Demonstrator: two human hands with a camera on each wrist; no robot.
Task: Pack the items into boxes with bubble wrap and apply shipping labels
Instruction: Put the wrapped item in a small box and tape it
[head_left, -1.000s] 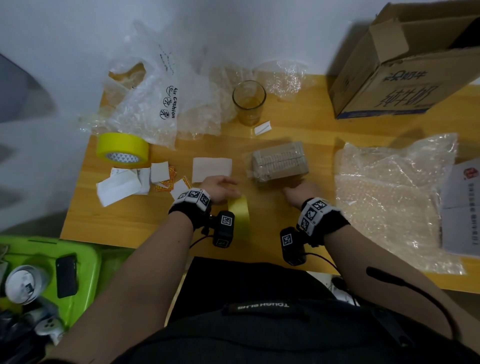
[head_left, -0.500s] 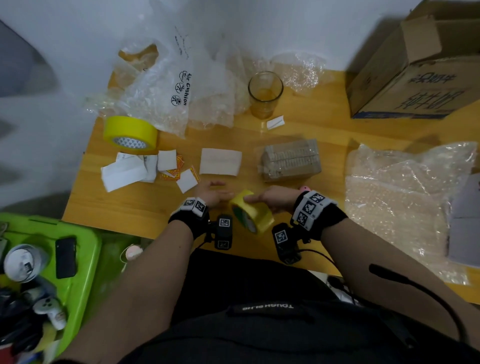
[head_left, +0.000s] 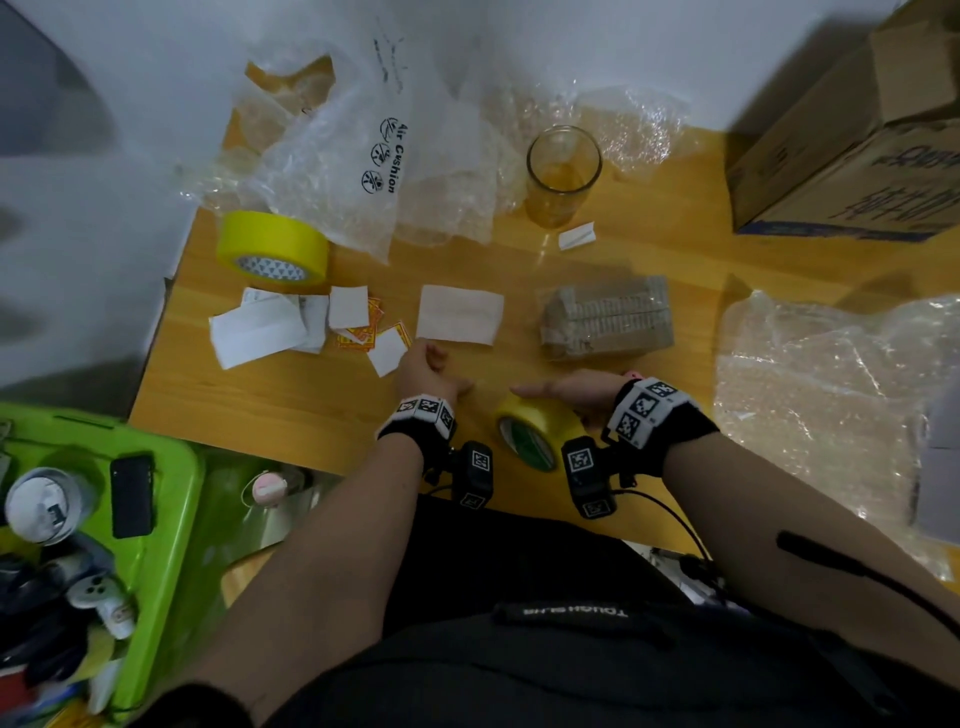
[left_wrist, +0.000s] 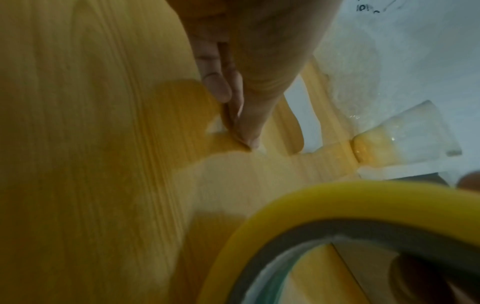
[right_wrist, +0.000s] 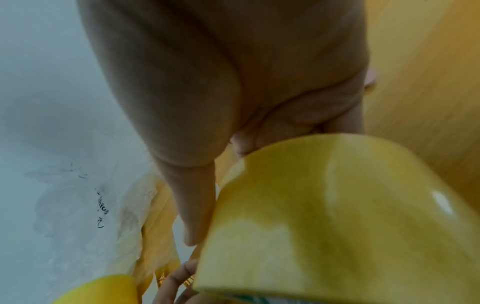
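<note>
My right hand (head_left: 566, 392) grips a small yellow tape roll (head_left: 540, 431) tilted on edge near the table's front edge; the right wrist view shows the thumb and fingers around the roll (right_wrist: 337, 205). My left hand (head_left: 431, 371) is just left of it, thumb pinched against fingertips (left_wrist: 233, 115), seemingly on the thin tape end drawn from the roll (left_wrist: 311, 205). A brown bundle wrapped in bubble wrap (head_left: 608, 317) lies beyond my right hand. A blank white label (head_left: 460, 314) lies beyond my left hand.
A cardboard box (head_left: 857, 171) stands at the back right, and a bubble wrap sheet (head_left: 831, 389) is spread at the right. A glass (head_left: 563, 176), an air cushion bag (head_left: 353, 171), a large yellow tape roll (head_left: 272, 247) and loose labels (head_left: 270, 327) fill the back left. A green bin (head_left: 156, 519) stands lower left.
The small roll passed from my left hand to my right. My left hand drew away to the left, fingers pinched. The roll now sits further right.
</note>
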